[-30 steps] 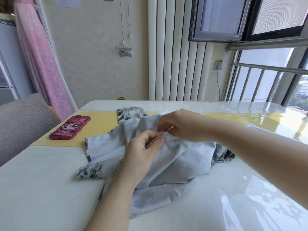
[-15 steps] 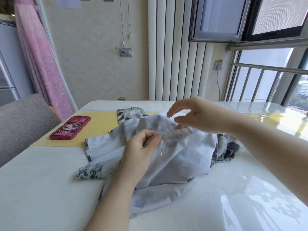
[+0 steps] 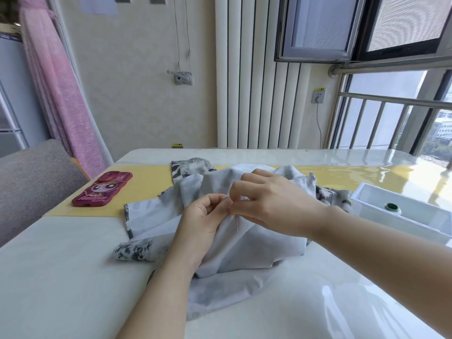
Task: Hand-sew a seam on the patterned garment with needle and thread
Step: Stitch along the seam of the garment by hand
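Note:
The grey-and-white patterned garment (image 3: 156, 223) lies bunched, inside out, in the middle of the white table (image 3: 61, 277). My left hand (image 3: 203, 223) pinches a raised fold of it between thumb and fingers. My right hand (image 3: 271, 204) meets it from the right, thumb and forefinger closed at the top of a thin needle (image 3: 237, 222). The needle hangs point down along the fold, just below both fingertips. The thread is too fine to make out.
A pink cartoon phone case (image 3: 102, 189) lies on the yellow runner (image 3: 146, 189) at the left. A white tray (image 3: 415, 216) with a small green-topped item (image 3: 392, 207) stands at the right. A grey chair (image 3: 29, 182) sits beside the table's left edge.
My right hand, lifted and open above the cloth half a second ago, has come back down to the fold and closed on the needle. My left hand has kept its pinch.

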{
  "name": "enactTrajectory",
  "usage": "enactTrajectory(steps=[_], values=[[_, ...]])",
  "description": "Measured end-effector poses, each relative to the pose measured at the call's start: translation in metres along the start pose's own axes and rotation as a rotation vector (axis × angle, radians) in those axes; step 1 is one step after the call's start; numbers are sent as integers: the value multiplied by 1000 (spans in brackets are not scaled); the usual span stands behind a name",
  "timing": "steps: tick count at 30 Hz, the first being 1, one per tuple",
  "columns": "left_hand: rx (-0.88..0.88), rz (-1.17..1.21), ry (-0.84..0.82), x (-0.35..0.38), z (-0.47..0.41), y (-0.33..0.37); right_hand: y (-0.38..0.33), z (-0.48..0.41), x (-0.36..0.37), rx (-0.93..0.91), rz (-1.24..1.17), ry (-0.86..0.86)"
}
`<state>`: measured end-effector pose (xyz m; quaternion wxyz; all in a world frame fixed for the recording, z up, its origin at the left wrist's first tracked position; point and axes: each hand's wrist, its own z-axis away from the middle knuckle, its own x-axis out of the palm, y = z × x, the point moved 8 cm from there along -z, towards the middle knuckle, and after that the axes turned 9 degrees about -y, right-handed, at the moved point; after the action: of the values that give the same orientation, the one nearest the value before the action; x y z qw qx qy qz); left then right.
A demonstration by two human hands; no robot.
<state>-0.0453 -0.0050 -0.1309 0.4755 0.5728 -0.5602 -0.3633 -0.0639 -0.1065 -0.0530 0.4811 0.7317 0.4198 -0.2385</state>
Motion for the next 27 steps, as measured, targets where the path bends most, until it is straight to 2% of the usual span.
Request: enactTrajectory(steps=[3,5,6,8,10,11,12,13,15,16,17,20,22,25,27], values=[[-6,6,2,-2,-1,-1,2,0,3,3,-43,11],[-10,-26,3,-2,-1,-1,9,0,1,134,-298,8],[-11,-42,13,-3,0,-1,17,0,-1,267,-510,27],[-7,-74,53,-7,1,-1,29,7,1,567,-1105,85],[6,-110,97,-10,1,0,26,16,7,764,-1706,184],[9,-117,117,-12,1,0,20,22,11,835,-1930,168],[8,-118,132,-13,2,0,14,27,15,896,-2082,60],[6,-115,144,-14,2,0,5,35,19,930,-2165,-146],[12,-109,155,-15,2,0,-6,58,24,925,-2131,-555],[16,-106,156,-15,2,0,-3,69,27,947,-2053,-638],[21,-101,157,-15,2,0,6,78,30,1003,-1972,-628],[34,-106,152,-14,2,1,38,84,30,1163,-1716,-309],[42,-111,141,-13,2,1,47,73,24,1125,-1463,-194],[66,-116,124,-11,2,3,37,44,17,972,-979,-204],[95,-111,96,-7,2,6,29,31,20,926,-803,-165]])
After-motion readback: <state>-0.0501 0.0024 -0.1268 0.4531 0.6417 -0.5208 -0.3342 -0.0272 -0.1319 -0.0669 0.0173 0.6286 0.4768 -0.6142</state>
